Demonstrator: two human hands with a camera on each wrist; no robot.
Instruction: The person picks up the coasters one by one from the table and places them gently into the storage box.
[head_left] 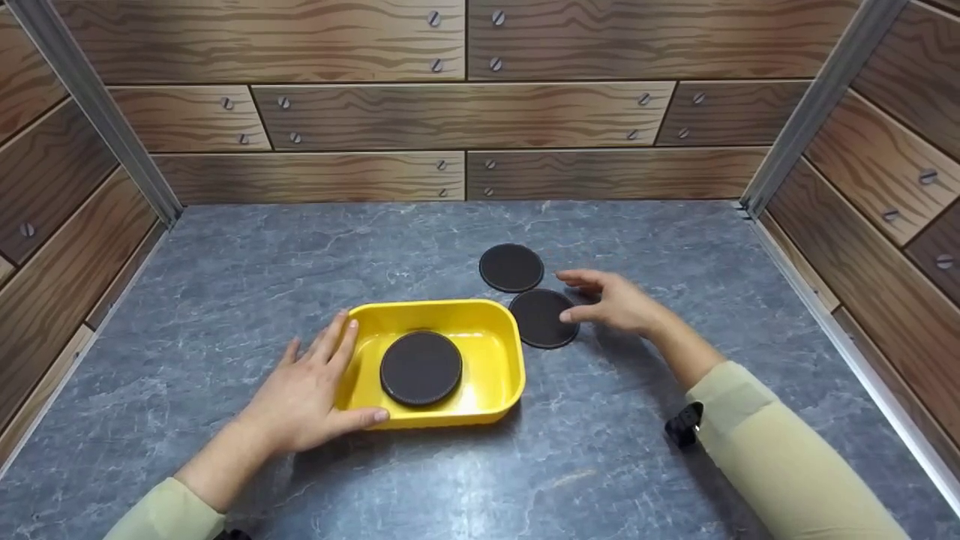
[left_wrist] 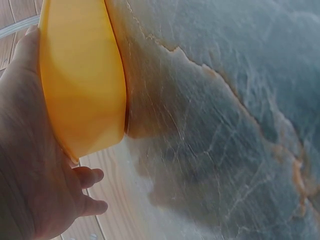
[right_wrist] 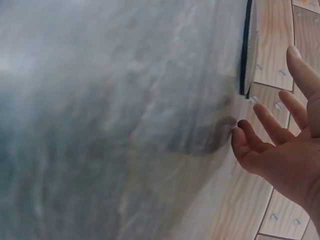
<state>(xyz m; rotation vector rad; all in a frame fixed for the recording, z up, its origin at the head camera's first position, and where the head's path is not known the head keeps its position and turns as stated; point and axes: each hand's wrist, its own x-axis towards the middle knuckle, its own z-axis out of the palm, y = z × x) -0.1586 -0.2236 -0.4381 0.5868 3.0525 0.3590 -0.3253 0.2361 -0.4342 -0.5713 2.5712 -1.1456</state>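
Observation:
A yellow tray (head_left: 491,330) sits on the grey stone-look table, with one round dark coaster (head_left: 421,367) lying in it. My left hand (head_left: 311,386) rests against the tray's left end, fingers straight along the rim and thumb at the front corner; the left wrist view shows the palm (left_wrist: 25,150) against the tray wall (left_wrist: 82,80). Two more dark coasters lie just right of the tray: a near one (head_left: 541,318) and a far one (head_left: 511,267). My right hand (head_left: 611,300) hovers open beside the near coaster, fingers spread (right_wrist: 272,135) and holding nothing. A coaster's edge (right_wrist: 246,50) shows in the right wrist view.
Wood-pattern walls (head_left: 465,112) with metal corner posts enclose the table on the left, back and right. Bare grey tabletop (head_left: 247,255) lies around the tray and coasters. A dark strap (head_left: 684,425) shows at my right forearm.

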